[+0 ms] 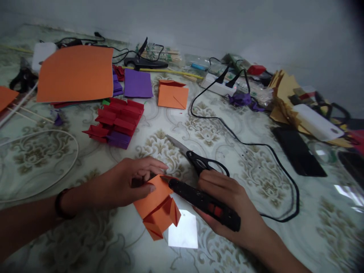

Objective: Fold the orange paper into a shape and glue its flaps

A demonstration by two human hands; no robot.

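Observation:
My left hand point(127, 178) holds a folded orange paper piece point(155, 195), its thumb on the top face and its fingers bent near the far edge. Boxy folded flaps stick out on the near side of the paper. In my right hand point(227, 201) is a black hot glue gun point(203, 201) with a red patch on its body, its narrow tip at the paper's upper edge. Its handle is hidden by my hand. Just beyond my right hand lie black-handled scissors point(196, 157), blades pointing away to the left.
A red and purple folded paper block point(118, 123), an orange folded piece point(173, 95) and purple paper point(138, 83) lie farther back. A black cord point(236, 138) loops from the white power strip point(216, 86) toward my right wrist. A phone point(298, 151) lies right.

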